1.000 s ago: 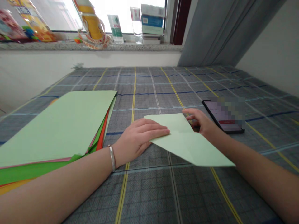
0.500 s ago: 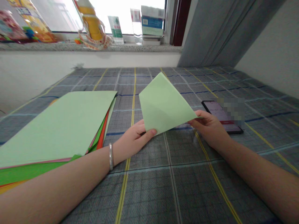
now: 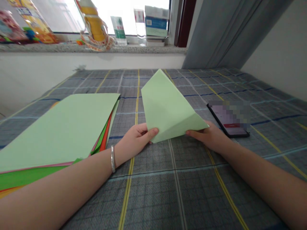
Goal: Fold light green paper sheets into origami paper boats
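Left hand [image 3: 137, 138]: fingers pinching paper [image 3: 165, 105], near-left corner | Right hand [image 3: 214, 136]: fingers pinching near-right edge | Judged part-done: paper bent, not pressed flat

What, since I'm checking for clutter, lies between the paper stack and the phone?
In the head view: the left hand, the folded green paper and the right hand, over checked cloth.
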A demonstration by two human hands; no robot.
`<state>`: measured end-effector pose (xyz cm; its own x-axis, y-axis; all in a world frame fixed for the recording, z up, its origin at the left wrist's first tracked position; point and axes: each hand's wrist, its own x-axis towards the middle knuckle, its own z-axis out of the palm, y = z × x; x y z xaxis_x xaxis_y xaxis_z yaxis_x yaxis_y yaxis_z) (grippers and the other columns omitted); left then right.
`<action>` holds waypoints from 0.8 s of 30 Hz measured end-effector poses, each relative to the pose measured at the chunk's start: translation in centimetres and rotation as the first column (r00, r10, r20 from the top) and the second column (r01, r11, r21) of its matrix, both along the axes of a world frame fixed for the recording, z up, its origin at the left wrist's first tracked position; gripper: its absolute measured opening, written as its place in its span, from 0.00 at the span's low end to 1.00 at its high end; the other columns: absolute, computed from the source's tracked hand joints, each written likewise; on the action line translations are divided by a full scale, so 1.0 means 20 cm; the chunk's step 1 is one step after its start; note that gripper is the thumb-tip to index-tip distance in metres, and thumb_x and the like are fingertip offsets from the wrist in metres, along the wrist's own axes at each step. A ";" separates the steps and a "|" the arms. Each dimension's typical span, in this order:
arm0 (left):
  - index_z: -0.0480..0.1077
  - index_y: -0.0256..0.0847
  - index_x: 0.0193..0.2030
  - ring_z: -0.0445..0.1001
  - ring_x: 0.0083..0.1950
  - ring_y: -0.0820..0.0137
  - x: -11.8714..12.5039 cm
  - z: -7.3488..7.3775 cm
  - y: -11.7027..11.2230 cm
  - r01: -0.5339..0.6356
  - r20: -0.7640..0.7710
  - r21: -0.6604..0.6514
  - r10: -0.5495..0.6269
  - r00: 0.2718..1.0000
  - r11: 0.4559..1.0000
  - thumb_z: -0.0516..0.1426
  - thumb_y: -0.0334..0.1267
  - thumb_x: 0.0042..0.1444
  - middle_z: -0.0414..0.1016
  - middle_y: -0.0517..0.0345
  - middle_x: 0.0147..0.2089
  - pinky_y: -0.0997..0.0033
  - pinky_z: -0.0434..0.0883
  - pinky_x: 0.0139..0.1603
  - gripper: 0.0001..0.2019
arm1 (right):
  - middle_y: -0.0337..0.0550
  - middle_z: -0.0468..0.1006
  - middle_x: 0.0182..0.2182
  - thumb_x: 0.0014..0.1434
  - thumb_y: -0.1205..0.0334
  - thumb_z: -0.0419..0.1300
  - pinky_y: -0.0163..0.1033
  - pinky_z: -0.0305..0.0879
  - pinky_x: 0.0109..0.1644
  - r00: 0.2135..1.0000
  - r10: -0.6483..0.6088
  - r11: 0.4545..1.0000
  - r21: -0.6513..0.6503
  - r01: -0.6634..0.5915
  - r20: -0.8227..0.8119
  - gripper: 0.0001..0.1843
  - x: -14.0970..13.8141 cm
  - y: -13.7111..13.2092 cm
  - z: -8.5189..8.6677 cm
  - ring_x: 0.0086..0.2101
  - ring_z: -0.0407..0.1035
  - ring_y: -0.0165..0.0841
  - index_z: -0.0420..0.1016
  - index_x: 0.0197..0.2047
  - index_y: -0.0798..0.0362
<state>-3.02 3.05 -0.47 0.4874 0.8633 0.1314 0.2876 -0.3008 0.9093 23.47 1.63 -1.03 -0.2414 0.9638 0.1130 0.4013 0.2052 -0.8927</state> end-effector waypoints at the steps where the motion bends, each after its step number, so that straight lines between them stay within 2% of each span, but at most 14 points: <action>1: 0.73 0.37 0.32 0.71 0.31 0.71 0.00 0.00 0.00 -0.009 0.020 -0.019 0.010 1.000 1.000 0.54 0.51 0.57 0.75 0.58 0.30 0.71 0.70 0.34 0.17 | 0.43 0.81 0.40 0.52 0.56 0.64 0.47 0.70 0.49 0.998 -0.006 1.000 -0.021 0.005 -0.067 0.13 0.00 0.00 0.00 0.41 0.75 0.40 0.75 0.41 0.50; 4: 0.74 0.37 0.36 0.74 0.40 0.66 0.01 0.00 0.00 -0.016 0.092 -0.055 0.021 0.996 0.998 0.56 0.50 0.57 0.78 0.55 0.36 0.66 0.72 0.42 0.16 | 0.42 0.81 0.42 0.52 0.55 0.65 0.47 0.68 0.54 0.970 -0.054 0.998 -0.052 0.043 -0.238 0.16 -0.01 0.00 -0.01 0.45 0.74 0.38 0.74 0.44 0.50; 6: 0.74 0.37 0.39 0.74 0.39 0.66 0.01 0.00 0.00 -0.014 0.121 -0.058 0.021 0.992 0.998 0.57 0.48 0.57 0.77 0.54 0.35 0.66 0.72 0.41 0.15 | 0.41 0.81 0.40 0.51 0.53 0.65 0.48 0.69 0.52 0.954 -0.104 0.994 -0.063 0.089 -0.282 0.18 -0.01 0.00 -0.01 0.44 0.74 0.38 0.73 0.45 0.49; 10: 0.71 0.37 0.45 0.70 0.31 0.72 0.02 -0.01 0.01 0.006 0.208 -0.085 0.012 0.978 0.996 0.57 0.42 0.57 0.74 0.58 0.32 0.71 0.69 0.33 0.13 | 0.42 0.82 0.36 0.52 0.50 0.64 0.47 0.74 0.43 0.956 -0.183 0.981 -0.101 0.163 -0.231 0.18 0.00 0.00 0.00 0.38 0.76 0.39 0.73 0.44 0.49; 15: 0.60 0.39 0.53 0.71 0.32 0.74 0.04 -0.02 0.00 0.064 0.345 -0.152 -0.008 0.939 0.986 0.57 0.38 0.58 0.72 0.60 0.33 0.74 0.69 0.32 0.17 | 0.43 0.81 0.37 0.51 0.52 0.65 0.45 0.74 0.42 0.947 -0.197 0.980 -0.058 0.188 -0.253 0.17 0.01 0.00 0.05 0.38 0.76 0.39 0.73 0.43 0.48; 17: 0.56 0.40 0.56 0.71 0.31 0.74 0.04 -0.02 0.00 0.073 0.349 -0.164 -0.012 0.937 0.984 0.56 0.38 0.58 0.71 0.62 0.32 0.73 0.70 0.34 0.21 | 0.42 0.81 0.34 0.51 0.51 0.64 0.42 0.74 0.34 0.945 -0.227 0.974 -0.070 0.216 -0.236 0.17 0.02 0.00 0.07 0.31 0.75 0.36 0.72 0.43 0.48; 19: 0.52 0.41 0.59 0.72 0.33 0.73 0.04 -0.03 0.00 0.069 0.352 -0.163 -0.007 0.936 0.984 0.56 0.38 0.58 0.70 0.61 0.33 0.72 0.70 0.34 0.24 | 0.40 0.79 0.27 0.53 0.51 0.63 0.37 0.67 0.21 0.954 -0.247 0.966 -0.114 0.230 -0.168 0.17 0.04 0.00 0.08 0.21 0.70 0.32 0.70 0.43 0.49; 22: 0.55 0.42 0.58 0.72 0.38 0.70 0.04 -0.04 0.01 -0.031 0.355 -0.129 0.075 0.932 0.991 0.58 0.37 0.56 0.70 0.56 0.41 0.71 0.71 0.35 0.24 | 0.36 0.74 0.20 0.54 0.50 0.61 0.32 0.55 0.13 0.982 -0.185 0.966 -0.189 0.175 -0.037 0.16 0.06 0.00 0.06 0.13 0.60 0.26 0.69 0.41 0.51; 24: 0.53 0.44 0.59 0.72 0.42 0.70 0.03 -0.05 0.01 -0.140 0.353 -0.105 0.168 0.920 0.985 0.59 0.36 0.54 0.69 0.54 0.47 0.71 0.72 0.39 0.27 | 0.36 0.74 0.21 0.55 0.49 0.61 0.32 0.55 0.13 0.991 -0.130 0.968 -0.215 0.128 0.004 0.17 0.07 0.01 0.03 0.14 0.61 0.25 0.69 0.42 0.52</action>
<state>-2.32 3.32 -1.51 0.2798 0.9382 0.2037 -0.0249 -0.2050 0.9784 24.82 1.77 -0.37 -0.1130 0.9887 -0.0982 0.4027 -0.0448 -0.9142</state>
